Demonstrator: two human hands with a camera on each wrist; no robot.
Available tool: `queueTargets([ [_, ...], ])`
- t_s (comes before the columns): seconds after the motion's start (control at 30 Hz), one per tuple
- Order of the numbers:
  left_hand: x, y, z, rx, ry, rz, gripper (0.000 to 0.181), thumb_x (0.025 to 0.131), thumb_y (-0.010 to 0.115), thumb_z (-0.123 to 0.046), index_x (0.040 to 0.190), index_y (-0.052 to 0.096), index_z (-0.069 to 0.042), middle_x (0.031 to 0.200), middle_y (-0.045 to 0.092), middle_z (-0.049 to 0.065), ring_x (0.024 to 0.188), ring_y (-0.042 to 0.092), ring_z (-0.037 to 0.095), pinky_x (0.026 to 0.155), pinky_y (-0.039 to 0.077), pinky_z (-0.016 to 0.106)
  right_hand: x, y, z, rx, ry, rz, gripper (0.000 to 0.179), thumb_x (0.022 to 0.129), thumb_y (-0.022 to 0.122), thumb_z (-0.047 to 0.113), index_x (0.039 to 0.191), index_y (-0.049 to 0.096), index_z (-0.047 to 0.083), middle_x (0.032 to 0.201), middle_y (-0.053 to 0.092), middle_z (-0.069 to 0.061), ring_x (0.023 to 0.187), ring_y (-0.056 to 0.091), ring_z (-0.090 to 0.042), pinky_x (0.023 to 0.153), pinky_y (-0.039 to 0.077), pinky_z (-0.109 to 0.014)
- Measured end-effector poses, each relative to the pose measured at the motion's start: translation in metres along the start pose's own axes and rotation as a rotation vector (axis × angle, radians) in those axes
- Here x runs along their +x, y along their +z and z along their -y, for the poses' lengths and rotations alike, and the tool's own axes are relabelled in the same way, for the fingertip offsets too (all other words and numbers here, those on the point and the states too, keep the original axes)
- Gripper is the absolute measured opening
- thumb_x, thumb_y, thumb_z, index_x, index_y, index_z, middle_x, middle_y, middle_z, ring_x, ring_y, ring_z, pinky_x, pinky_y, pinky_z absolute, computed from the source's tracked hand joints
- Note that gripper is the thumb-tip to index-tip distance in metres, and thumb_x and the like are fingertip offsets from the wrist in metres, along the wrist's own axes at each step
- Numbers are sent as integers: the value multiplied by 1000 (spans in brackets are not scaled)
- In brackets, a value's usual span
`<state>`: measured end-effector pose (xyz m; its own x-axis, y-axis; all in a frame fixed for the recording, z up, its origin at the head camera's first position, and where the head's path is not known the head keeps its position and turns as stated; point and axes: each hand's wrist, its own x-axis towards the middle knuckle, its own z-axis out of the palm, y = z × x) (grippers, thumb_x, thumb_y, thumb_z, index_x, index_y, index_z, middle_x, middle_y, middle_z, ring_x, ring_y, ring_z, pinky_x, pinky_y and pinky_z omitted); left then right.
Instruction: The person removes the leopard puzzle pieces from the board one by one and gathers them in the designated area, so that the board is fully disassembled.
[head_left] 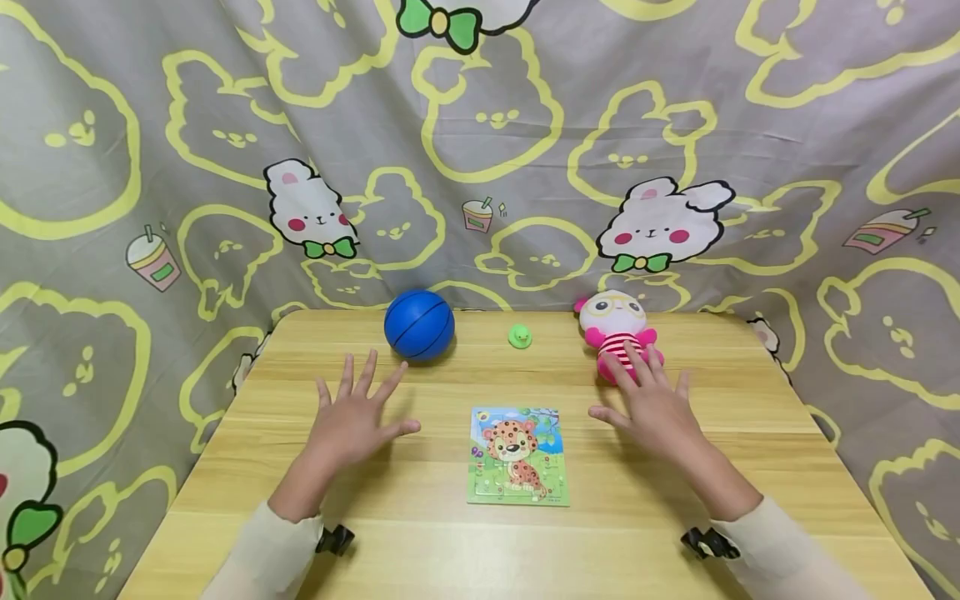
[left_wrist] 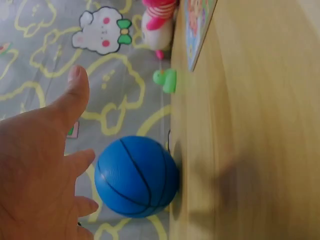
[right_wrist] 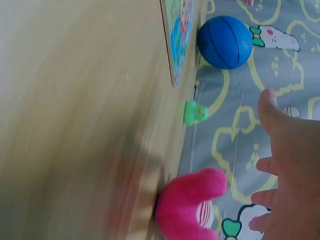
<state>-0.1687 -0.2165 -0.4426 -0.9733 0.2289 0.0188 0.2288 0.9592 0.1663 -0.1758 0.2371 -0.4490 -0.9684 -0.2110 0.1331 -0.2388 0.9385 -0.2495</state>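
L hand (head_left: 352, 425) hovering left, fingers splayed wide, nr blue basketball (head_left: 420, 325) at far-L edge | R hand (head_left: 660, 417) likewise wide, fingers above pink plush doll (head_left: 617, 327) by far-R edge | leopard jigsaw (head_left: 517, 457) flat mid-tabletop (head_left: 420, 550), btwn hands, bare wood each side | grn toy duck (head_left: 520, 337) far ctr, gaps to ball & doll | printed curtain (head_left: 525, 250) behind far edge

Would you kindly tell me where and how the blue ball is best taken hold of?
Probably around its middle, with the left hand coming from the near side: the blue ball is round, shows no handle, and the curtain hangs close behind it.
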Motion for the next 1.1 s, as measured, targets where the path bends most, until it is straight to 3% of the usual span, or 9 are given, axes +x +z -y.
queueTargets([
  [0.13, -7, 4, -8, -16, 33, 16, 105, 78, 36, -96, 164, 28, -36, 173, 5, 15, 155, -6, 51, 109, -1, 84, 0, 4, 7, -7, -46, -10, 93, 89, 64, 70, 161, 38, 17, 168, 23, -21, 155, 9, -50, 108, 5, -86],
  [0.37, -17, 13, -24, -30, 103, 53, 90, 87, 62, -74, 163, 31, -37, 172, 13, 13, 156, 1, 49, 111, 3, 83, 2, 11, 23, -23, -109, -15, 93, 89, 70, 63, 162, 36, 15, 167, 27, -22, 153, 17, -51, 114, 11, -80],
  [0.6, -22, 21, -44, -44, 210, 161, 90, 87, 61, -75, 163, 29, -37, 173, 14, 11, 157, 2, 47, 113, 6, 81, 4, 21, 40, 43, -179, 8, 90, 90, 75, 54, 160, 38, 12, 169, 22, -22, 155, 15, -47, 120, 14, -70],
  [0.87, -29, 34, -60, -79, 332, 248, 88, 88, 58, -76, 163, 30, -38, 172, 14, 12, 155, 7, 50, 112, 10, 82, 9, 36, 53, 102, -238, 41, 88, 91, 75, 52, 160, 39, 10, 168, 27, -20, 154, 21, -45, 121, 20, -66],
  [1.1, -29, 44, -69, -61, 393, 344, 89, 88, 53, -80, 163, 26, -42, 173, 14, 11, 156, 8, 48, 111, 16, 82, 14, 49, 64, 153, -279, 107, 87, 93, 71, 53, 161, 36, 12, 167, 30, -18, 153, 29, -42, 118, 30, -63],
])
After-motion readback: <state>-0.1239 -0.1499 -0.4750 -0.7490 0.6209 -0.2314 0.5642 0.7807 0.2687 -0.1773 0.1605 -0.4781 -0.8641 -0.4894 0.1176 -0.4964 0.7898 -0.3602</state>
